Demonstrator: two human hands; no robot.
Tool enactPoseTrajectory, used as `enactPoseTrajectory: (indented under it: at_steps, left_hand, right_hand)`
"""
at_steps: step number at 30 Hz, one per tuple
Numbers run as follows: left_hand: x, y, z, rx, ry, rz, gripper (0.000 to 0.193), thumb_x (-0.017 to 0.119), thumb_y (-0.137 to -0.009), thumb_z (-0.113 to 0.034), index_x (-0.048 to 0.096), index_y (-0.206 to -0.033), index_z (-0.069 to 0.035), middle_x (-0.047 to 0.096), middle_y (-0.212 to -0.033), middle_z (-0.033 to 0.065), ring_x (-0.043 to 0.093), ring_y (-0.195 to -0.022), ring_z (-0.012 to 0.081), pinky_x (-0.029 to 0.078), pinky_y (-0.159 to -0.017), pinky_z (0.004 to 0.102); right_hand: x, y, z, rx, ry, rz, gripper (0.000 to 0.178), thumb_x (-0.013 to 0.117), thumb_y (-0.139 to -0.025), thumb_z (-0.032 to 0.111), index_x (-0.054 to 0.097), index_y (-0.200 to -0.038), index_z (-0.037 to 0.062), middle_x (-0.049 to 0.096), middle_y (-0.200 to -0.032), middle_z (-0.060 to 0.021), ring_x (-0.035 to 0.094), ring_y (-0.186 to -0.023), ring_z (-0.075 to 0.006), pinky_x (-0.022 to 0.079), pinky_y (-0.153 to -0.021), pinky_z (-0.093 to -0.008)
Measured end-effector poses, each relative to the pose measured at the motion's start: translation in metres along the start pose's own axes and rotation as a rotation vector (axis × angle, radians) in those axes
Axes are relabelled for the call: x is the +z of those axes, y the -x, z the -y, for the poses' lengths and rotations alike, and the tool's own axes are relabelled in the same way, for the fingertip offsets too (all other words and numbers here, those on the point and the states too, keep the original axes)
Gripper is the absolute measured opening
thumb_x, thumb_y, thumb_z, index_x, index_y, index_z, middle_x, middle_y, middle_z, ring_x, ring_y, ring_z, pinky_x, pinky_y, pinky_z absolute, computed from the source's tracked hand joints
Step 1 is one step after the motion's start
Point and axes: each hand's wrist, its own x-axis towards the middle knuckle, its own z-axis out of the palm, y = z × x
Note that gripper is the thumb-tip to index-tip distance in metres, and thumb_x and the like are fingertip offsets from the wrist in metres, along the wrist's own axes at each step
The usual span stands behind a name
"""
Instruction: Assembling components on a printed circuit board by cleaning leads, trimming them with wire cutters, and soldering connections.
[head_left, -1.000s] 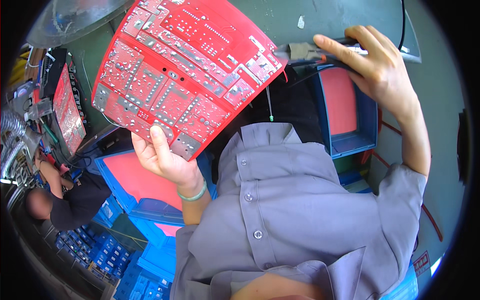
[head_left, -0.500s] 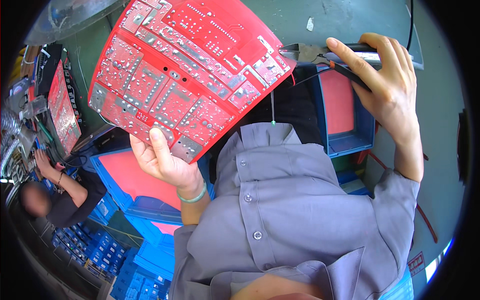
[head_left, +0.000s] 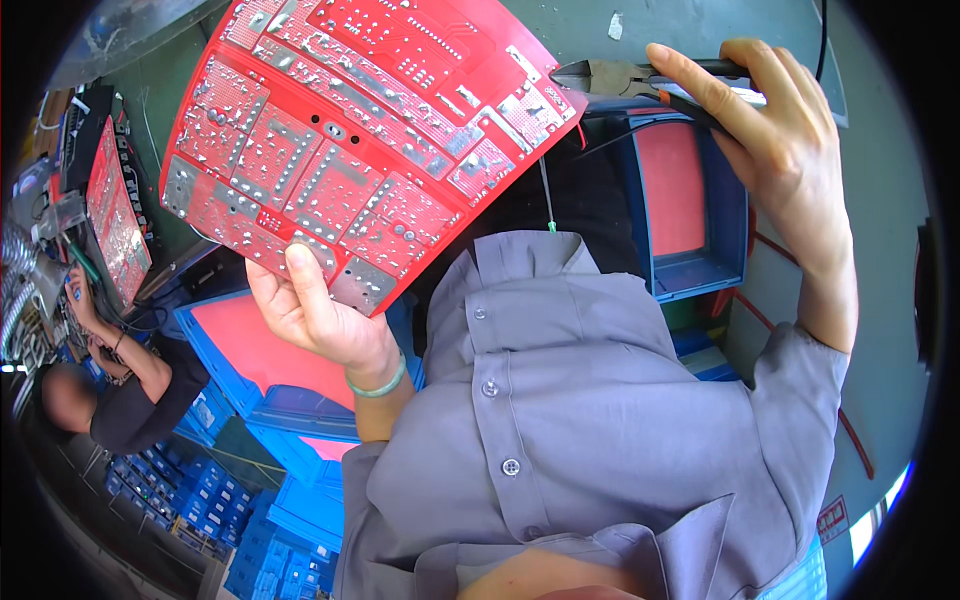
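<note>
A large red circuit board (head_left: pixel 330 190), solder side facing me, is held up tilted in front of my body. My left hand (head_left: pixel 318 315) grips its near lower edge, thumb on the soldered face and the other fingers mostly hidden behind. In my right hand (head_left: pixel 775 140) is a pair of cutting pliers (head_left: pixel 610 78), with the index finger stretched along the pivot and the other fingers curled round the handles. The jaws point left and lie at the board's right corner; whether they touch it cannot be made out.
A blue bin with a pink lining (head_left: pixel 675 190) stands right of my lap, and another blue bin (head_left: pixel 265 340) lies left. A co-worker's arm (head_left: pixel 140 365) is at the far left beside another red board (head_left: pixel 115 220). A small pale scrap (head_left: pixel 615 25) lies on the green bench (head_left: pixel 700 25).
The board and my left hand have shifted slightly left and up. The pliers have moved up and left with the board's corner. At the far left, the co-worker's hands have moved.
</note>
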Motion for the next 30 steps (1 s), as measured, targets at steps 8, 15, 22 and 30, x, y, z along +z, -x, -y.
enactPoseTrajectory:
  at_steps: [8, 15, 22, 30]
  left_hand:
    - [0.000, 0.001, 0.000, -0.016, 0.006, 0.011, 0.026, 0.047, -0.088, -0.003, 0.048, -0.113, 0.004, 0.061, -0.104, 0.0140, 0.061, -0.090, 0.0161, 0.051, -0.080, 0.0302]
    - [0.002, 0.000, -0.002, -0.005, -0.003, -0.005, 0.026, 0.047, -0.088, -0.004, 0.048, -0.112, 0.004, 0.061, -0.103, 0.0138, 0.061, -0.089, 0.0153, 0.051, -0.080, 0.0298]
    - [0.003, -0.002, 0.000, -0.029, 0.002, 0.009, 0.025, 0.047, -0.088, -0.004, 0.048, -0.111, 0.004, 0.060, -0.103, 0.0141, 0.061, -0.089, 0.0157, 0.051, -0.079, 0.0300]
    - [0.002, 0.001, -0.002, -0.022, -0.019, -0.001, 0.024, 0.048, -0.088, -0.004, 0.049, -0.111, 0.004, 0.060, -0.104, 0.0138, 0.061, -0.089, 0.0160, 0.051, -0.080, 0.0301]
  right_hand:
    - [0.025, 0.025, 0.011, 0.436, -0.619, 0.000, 0.053, 0.063, -0.072, -0.003, 0.057, -0.122, 0.0153, 0.055, -0.087, -0.0076, 0.055, -0.074, -0.0194, 0.046, -0.067, -0.0279]
    - [0.017, 0.037, 0.030, 0.474, -0.513, 0.045, 0.059, 0.070, -0.064, 0.002, 0.059, -0.120, 0.0140, 0.053, -0.094, -0.0105, 0.055, -0.085, -0.0258, 0.046, -0.076, -0.0332]
    - [0.018, 0.039, 0.044, 0.324, -0.340, -0.013, 0.059, 0.074, -0.060, 0.005, 0.062, -0.116, 0.0171, 0.052, -0.093, -0.0110, 0.053, -0.081, -0.0254, 0.046, -0.070, -0.0346]
    - [0.018, 0.045, 0.050, 0.330, -0.245, -0.021, 0.062, 0.072, -0.058, 0.001, 0.062, -0.117, 0.0188, 0.052, -0.091, -0.0106, 0.054, -0.077, -0.0241, 0.047, -0.066, -0.0332]
